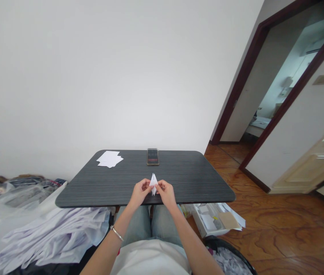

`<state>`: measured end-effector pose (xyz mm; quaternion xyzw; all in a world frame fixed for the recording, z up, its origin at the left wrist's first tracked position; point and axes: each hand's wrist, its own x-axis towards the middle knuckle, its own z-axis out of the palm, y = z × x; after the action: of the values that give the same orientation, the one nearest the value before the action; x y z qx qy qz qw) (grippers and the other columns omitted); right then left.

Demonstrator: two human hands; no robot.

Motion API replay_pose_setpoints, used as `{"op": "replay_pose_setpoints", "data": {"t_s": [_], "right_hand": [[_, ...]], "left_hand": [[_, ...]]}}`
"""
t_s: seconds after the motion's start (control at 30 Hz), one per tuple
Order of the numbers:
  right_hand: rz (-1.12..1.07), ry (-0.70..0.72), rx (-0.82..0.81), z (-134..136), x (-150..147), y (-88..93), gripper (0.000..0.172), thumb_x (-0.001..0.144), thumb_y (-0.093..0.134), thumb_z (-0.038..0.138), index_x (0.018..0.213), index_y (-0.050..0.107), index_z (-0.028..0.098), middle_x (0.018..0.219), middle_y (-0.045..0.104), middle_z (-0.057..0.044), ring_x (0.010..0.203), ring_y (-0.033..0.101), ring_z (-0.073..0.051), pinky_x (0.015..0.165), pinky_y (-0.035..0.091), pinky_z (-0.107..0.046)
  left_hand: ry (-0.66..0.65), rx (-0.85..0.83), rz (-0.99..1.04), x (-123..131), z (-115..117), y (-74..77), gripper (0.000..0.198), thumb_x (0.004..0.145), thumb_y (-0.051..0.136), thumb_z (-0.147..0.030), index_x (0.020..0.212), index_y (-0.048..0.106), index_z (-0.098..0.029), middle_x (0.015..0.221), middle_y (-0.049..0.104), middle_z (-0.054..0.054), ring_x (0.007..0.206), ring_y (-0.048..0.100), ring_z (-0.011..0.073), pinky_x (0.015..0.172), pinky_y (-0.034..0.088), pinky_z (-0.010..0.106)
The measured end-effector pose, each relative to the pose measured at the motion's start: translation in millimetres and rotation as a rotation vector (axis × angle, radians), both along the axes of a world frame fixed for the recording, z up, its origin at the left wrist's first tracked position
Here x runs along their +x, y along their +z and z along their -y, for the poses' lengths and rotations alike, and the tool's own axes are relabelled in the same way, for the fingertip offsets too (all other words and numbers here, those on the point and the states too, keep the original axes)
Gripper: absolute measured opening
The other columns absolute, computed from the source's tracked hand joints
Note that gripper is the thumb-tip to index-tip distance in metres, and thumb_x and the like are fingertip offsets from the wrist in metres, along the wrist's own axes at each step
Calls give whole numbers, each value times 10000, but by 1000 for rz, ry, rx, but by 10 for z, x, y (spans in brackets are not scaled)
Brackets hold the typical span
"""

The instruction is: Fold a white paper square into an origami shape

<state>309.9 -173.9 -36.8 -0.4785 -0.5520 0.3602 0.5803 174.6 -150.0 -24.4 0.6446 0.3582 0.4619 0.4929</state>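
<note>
A small piece of folded white paper (pixel 153 179), narrow and pointed at the top, is held upright between both hands over the front part of the dark table. My left hand (pixel 141 190) pinches its left side, fingers curled. On the other side my right hand (pixel 165 190) grips it with the thumb across the front. The two thumbs almost meet on the paper, which shows split points at its lower end. Finer folds are too small to make out.
The dark table (pixel 93 187) bears a phone (pixel 153 157) at its back edge and loose white paper sheets (pixel 109 159) at the back left. Below stand a box of papers (pixel 210 221) and a black bin (pixel 230 259) on the right; piled cloth (pixel 59 233) lies left.
</note>
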Motion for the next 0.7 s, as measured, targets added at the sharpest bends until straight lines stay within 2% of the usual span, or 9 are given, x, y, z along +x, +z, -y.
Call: {"op": "replay_pose_setpoints", "data": {"t_s": [0.53, 0.7], "right_hand": [[-101, 93, -7, 54, -29, 70, 197, 748, 552, 359, 653, 527, 188, 540, 586, 19, 479, 547, -127, 493, 439, -229], [-55, 89, 4, 47, -26, 48, 204, 761, 537, 369, 667, 526, 188, 531, 567, 24, 478, 531, -122, 490, 437, -224]], "left_hand": [[-17, 30, 9, -6, 22, 39, 270, 763, 519, -401, 670, 506, -147, 575, 492, -30, 523, 444, 91, 523, 365, 203], [-43, 20, -19, -3, 24, 40, 281, 771, 508, -409, 665, 493, -149, 545, 464, -41, 493, 421, 82, 493, 346, 194]]}}
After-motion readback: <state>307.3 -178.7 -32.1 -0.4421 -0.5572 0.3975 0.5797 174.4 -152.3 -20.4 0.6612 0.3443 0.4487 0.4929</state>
